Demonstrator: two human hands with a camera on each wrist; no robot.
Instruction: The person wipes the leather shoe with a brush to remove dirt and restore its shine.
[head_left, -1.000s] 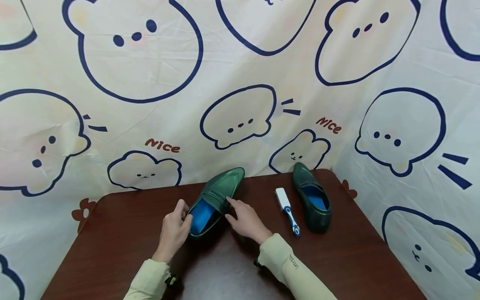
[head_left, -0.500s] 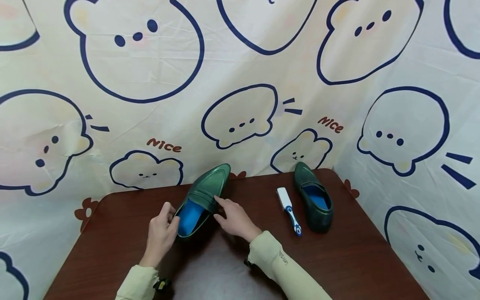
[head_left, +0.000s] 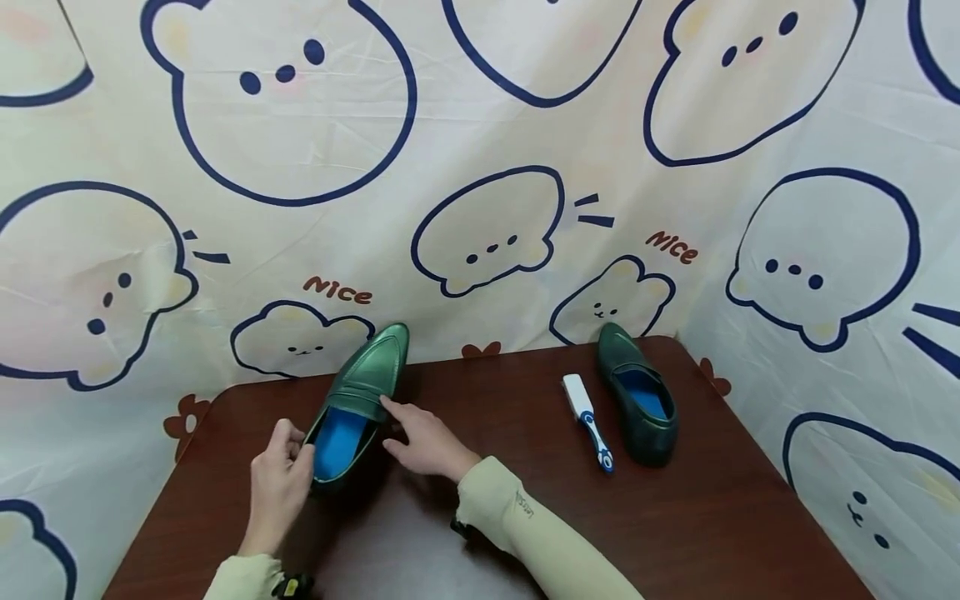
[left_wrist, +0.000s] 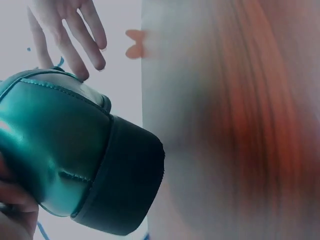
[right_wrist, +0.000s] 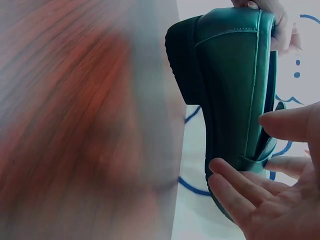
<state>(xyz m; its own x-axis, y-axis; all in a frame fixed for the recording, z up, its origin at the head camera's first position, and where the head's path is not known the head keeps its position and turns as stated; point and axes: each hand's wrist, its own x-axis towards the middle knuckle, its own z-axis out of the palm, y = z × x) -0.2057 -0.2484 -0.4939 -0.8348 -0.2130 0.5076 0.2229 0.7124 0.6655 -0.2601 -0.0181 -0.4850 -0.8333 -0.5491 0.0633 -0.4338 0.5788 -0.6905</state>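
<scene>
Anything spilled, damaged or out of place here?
Nothing stands out. The handled shoe and the other shoe show no visible damage, the brush lies beside the latter, and no spill shows on the table.

Green shoe (head_left: pixel 367 375), blue insole (head_left: pixel 336 443), white-and-blue brush (head_left: pixel 587 419), reddish-brown wood-grained table (head_left: pixel 705 517)

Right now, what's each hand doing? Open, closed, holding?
Left hand: holding the left green shoe near its heel.
Right hand: open, fingers touching the side of that same shoe.
</scene>
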